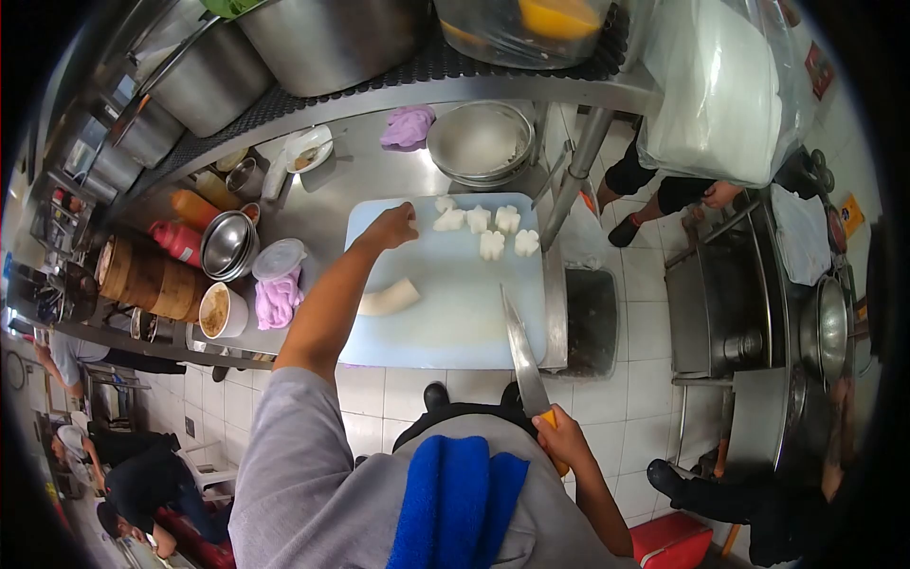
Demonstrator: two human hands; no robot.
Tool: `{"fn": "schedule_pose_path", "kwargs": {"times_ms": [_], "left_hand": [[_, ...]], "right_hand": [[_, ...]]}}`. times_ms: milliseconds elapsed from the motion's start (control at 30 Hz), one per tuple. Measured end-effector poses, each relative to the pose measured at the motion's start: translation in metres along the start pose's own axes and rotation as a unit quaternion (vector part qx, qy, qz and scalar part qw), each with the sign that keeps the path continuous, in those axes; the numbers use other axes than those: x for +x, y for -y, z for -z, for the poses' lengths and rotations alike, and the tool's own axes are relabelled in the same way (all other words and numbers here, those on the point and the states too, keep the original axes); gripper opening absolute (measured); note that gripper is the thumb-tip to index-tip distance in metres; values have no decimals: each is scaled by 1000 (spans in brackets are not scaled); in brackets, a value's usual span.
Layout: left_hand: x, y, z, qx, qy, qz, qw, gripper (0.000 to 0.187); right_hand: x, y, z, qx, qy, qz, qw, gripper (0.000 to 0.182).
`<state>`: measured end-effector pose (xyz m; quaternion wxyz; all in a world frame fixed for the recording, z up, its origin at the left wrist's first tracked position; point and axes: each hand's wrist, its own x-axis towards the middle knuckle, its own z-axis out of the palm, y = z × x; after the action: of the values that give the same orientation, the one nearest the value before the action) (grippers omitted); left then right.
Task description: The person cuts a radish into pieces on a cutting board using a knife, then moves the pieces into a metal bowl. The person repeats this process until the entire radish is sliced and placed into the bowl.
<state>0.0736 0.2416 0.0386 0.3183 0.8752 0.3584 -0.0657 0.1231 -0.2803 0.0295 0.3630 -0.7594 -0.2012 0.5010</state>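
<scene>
Left hand (391,228) stretched out over the far left corner of the pale blue cutting board (455,327), fingers curled downward, nothing visibly gripped; cannot tell whether the fingertips touch the board. Just beside that hand, to the right along the far edge: five white flower-shaped cut pieces (493,232), counted as well as the view allows, lying in a loose cluster, some touching one another. Nearer on the board, partly behind the forearm: one uncut whitish length of vegetable (391,300), lying flat, well apart from the cut pieces.

Right hand (559,438) closed tight around an orange handle, holding one long knife (523,356), blade angled up and away over the near right corner of the board, tip off the surface as far as can be seen.

Board resting on a steel counter (332,204). Left of the board: two squeeze bottles, one red (175,239), one orange (194,206); one stack of small steel bowls (227,245); one lidded plastic tub (279,258); one cup of brown sauce (216,311); one stack of bamboo steamers (142,277). Two purple cloths, one by the tub (275,302), one at the back of the counter (408,126). Behind the board: one wide steel bowl (479,142). Blue towel (455,503) draped at the waist. Another person's legs (654,194) on the tiled floor to the right.
</scene>
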Motion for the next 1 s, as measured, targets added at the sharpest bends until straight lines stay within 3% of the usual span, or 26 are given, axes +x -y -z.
{"fn": "schedule_pose_path", "kwargs": {"times_ms": [33, 233, 433, 533, 633, 700, 767, 867, 967, 1000], "left_hand": [[-2, -2, 4, -51, 30, 34, 998, 41], [-4, -7, 18, -341, 4, -15, 940, 24], [-27, -24, 13, -551, 102, -48, 827, 33], [-41, -28, -7, -582, 101, -70, 804, 38], [-59, -42, -18, -474, 70, -32, 877, 39], [-57, -37, -22, -231, 11, -40, 972, 30], [-52, -29, -20, 43, -36, -85, 995, 23], [-32, -10, -22, 13, -72, -147, 986, 17], [5, -16, -12, -1, -194, -107, 975, 22], [15, -20, -11, 11, -181, -122, 976, 24]], "right_hand": [[0, 1, 0, 0, 0, 0, 1000, 34], [-2, 7, -1, 17, -8, 6, 1000, 27], [-5, 13, -2, 11, -17, 4, 1000, 28], [-5, 14, -3, 0, -22, 7, 1000, 29], [0, 8, -3, -1, -17, 2, 1000, 30], [0, 7, -3, 23, -5, -17, 1000, 30], [1, 9, -2, 22, -1, -22, 1000, 30], [1, 10, -2, 31, 4, -23, 999, 30], [2, 10, -4, 43, 3, -23, 999, 30], [2, 10, -5, 46, 3, -24, 999, 30]]}}
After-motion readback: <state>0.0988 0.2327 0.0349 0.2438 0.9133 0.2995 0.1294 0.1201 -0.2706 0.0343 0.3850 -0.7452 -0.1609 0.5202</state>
